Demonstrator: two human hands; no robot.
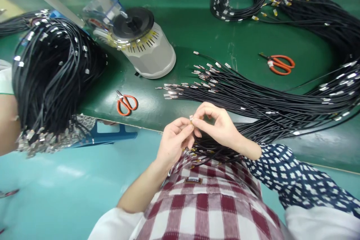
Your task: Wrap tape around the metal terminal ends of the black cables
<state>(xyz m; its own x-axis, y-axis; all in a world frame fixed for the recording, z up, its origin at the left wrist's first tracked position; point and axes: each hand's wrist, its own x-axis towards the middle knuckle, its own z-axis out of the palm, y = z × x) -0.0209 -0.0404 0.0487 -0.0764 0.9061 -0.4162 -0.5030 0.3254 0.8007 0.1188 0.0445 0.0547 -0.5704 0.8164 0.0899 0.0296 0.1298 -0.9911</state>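
Observation:
My left hand [176, 138] and my right hand [216, 124] meet in front of my body at the table's edge. Thumbs and fingers of both pinch a small cable end [191, 118] with a white and yellowish tip; its finer details are too small to make out. Just below the hands, black cables [209, 150] with yellowish ends gather against my checked apron [208, 202]. Beyond my fingers, a long bundle of black cables [239, 86] lies on the green table, its white-tagged and bare-looking tips pointing left.
Orange-handled cutters [126, 104] lie left of my hands, a second pair [278, 63] at the right. A whitish machine with a black reel [152, 52] stands behind. Coiled cable [219, 2] lies at the back. A person's arm [7, 120] is beside a hanging cable bundle [59, 78] at left.

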